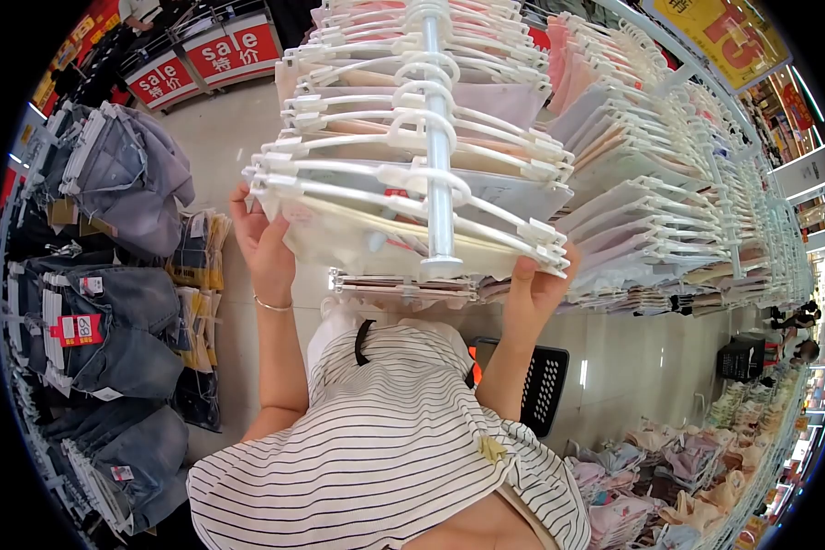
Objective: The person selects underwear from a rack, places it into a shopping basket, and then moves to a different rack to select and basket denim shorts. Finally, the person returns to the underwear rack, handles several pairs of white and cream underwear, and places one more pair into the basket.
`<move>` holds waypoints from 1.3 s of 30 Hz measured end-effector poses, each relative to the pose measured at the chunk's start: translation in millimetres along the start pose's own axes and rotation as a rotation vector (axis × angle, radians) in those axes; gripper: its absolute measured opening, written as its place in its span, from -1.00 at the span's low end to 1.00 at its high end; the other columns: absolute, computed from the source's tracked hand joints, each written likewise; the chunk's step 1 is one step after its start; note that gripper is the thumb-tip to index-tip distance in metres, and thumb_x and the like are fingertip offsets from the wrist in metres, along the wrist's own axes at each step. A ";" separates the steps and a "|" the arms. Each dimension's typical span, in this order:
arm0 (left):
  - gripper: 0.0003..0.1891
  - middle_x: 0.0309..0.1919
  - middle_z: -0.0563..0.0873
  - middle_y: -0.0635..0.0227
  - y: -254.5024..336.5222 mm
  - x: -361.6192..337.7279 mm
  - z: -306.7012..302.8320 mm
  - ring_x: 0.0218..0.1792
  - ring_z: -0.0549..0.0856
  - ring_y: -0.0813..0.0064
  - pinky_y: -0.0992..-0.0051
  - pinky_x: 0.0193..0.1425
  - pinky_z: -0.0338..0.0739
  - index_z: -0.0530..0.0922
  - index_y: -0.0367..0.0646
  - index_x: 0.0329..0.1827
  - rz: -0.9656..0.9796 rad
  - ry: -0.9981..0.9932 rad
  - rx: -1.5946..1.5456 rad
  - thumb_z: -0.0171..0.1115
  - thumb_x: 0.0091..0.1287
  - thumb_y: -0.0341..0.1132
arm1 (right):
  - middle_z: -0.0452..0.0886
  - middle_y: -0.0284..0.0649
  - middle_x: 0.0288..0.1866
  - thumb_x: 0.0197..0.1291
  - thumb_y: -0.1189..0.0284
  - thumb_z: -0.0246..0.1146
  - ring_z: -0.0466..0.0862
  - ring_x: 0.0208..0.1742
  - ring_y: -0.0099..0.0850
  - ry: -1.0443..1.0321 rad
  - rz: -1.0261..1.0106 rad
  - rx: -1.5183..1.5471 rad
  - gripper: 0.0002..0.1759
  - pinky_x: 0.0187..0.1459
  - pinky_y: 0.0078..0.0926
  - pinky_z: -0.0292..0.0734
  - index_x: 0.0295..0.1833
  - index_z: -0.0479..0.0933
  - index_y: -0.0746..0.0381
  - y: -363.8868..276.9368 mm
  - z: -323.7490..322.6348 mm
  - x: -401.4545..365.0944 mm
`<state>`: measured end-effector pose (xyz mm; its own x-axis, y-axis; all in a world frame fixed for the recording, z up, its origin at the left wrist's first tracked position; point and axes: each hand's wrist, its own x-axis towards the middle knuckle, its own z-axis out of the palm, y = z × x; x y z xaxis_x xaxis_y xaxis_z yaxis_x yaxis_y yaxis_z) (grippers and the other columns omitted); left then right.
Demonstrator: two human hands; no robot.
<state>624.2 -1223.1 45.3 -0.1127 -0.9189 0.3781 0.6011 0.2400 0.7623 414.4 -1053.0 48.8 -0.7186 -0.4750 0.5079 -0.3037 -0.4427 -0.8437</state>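
A white clip hanger hangs at the front end of a metal display rod, with a thin pale cream garment clipped to it. My left hand pinches the left end of this hanger and the garment's corner, thumb in front and fingers partly hidden behind. At the opposite end, my right hand grips the hanger's clip and the garment's edge between thumb and fingers. Behind it, several more white hangers with pale garments line the same rod.
Another row of pale garments on hangers runs along the right. Denim clothes hang at the left, beside packaged items. A black basket stands on the floor by my right arm. Red sale signs are at the back.
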 end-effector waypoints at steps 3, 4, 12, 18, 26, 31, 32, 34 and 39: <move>-0.51 0.05 0.50 0.24 -0.7 -4.1 -14.8 0.07 0.50 0.43 0.45 0.17 0.35 0.25 -0.30 0.20 -0.088 -0.097 -0.026 0.07 0.16 -0.51 | 0.21 -0.01 0.22 0.18 0.20 0.21 0.22 0.27 -0.24 0.022 -0.152 -0.136 -0.47 0.27 -0.30 0.09 0.11 0.23 0.29 0.5 2.2 6.2; -0.48 0.09 0.49 0.20 -4.0 -4.8 -22.9 0.10 0.50 0.41 0.43 0.18 0.35 0.24 -0.32 0.24 -0.115 -0.143 -0.025 0.06 0.17 -0.47 | 0.15 0.03 0.28 0.19 0.18 0.20 0.16 0.33 -0.19 0.027 -0.167 -0.145 -0.46 0.30 -0.24 0.05 0.12 0.22 0.28 -2.7 4.4 9.1; -0.49 0.05 0.53 0.24 -15.7 -7.5 -37.2 0.08 0.51 0.43 0.43 0.18 0.35 0.26 -0.33 0.22 -0.137 -0.202 0.078 0.14 0.18 -0.49 | -0.13 0.00 0.42 0.17 0.06 0.17 -0.13 0.48 -0.10 -0.087 -0.156 -0.027 -0.31 0.36 -0.11 -0.05 0.23 0.10 0.26 3.3 6.9 19.0; -0.26 0.23 0.32 0.26 -13.1 12.9 -10.5 0.23 0.34 0.42 0.43 0.29 0.22 0.08 -0.21 0.34 0.097 -0.160 0.324 0.28 0.13 -0.36 | -0.01 -0.05 0.42 -0.11 -0.21 0.26 0.06 0.42 -0.14 -0.093 -0.151 -0.171 0.22 0.33 -0.21 0.07 0.42 -0.25 0.24 13.4 7.7 44.1; -0.07 0.35 0.11 0.12 -42.7 72.2 -2.9 0.35 0.17 0.28 0.35 0.38 0.14 -0.09 -0.17 0.39 -0.056 -0.312 0.305 0.37 0.04 -0.28 | 0.18 -0.10 0.34 -0.10 -0.20 0.28 0.23 0.32 -0.31 -0.244 -0.008 0.084 0.24 0.29 -0.37 0.12 0.45 -0.30 0.20 36.7 29.2 84.5; -0.06 0.23 0.34 0.17 -66.5 104.9 2.0 0.20 0.41 0.35 0.35 0.37 0.19 -0.17 -0.16 0.41 0.470 -0.260 0.808 0.33 0.11 -0.22 | 0.28 -0.12 0.24 -0.01 0.00 0.34 0.31 0.24 -0.34 -0.217 0.038 0.022 0.17 0.26 -0.38 0.17 0.45 -0.32 0.18 51.5 41.6 109.7; -0.03 0.22 0.36 0.18 -73.7 113.4 -4.2 0.19 0.42 0.34 0.35 0.36 0.20 -0.19 -0.15 0.41 0.533 -0.239 0.896 0.34 0.09 -0.22 | 0.29 -0.13 0.23 0.01 0.09 0.36 0.32 0.21 -0.36 -0.206 0.014 0.098 0.09 0.23 -0.42 0.21 0.43 -0.22 0.21 56.2 44.1 112.0; 0.00 0.21 0.37 0.20 -65.0 115.8 2.3 0.16 0.44 0.37 0.35 0.33 0.24 -0.22 -0.13 0.41 0.370 -0.317 0.766 0.36 0.07 -0.23 | 0.33 -0.17 0.18 0.02 0.12 0.35 0.35 0.18 -0.38 -0.161 -0.103 0.021 -0.02 0.20 -0.44 0.24 0.39 -0.07 0.24 75.1 46.1 121.0; -0.27 0.11 0.47 0.25 -70.0 124.2 -4.0 0.05 0.51 0.40 0.39 0.16 0.40 0.14 -0.17 0.27 0.064 -0.435 0.831 0.35 0.07 -0.26 | 0.57 -0.23 -0.08 -0.04 0.26 0.39 0.51 -0.05 -0.36 -0.278 -0.006 -0.139 -0.51 0.04 -0.44 0.37 -0.02 0.49 0.30 102.4 38.4 145.6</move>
<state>571.3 -1355.3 36.8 -0.4858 -0.7385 0.4675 -0.1225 0.5871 0.8002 302.7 -1196.6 42.9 -0.5240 -0.6708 0.5247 -0.4035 -0.3470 -0.8466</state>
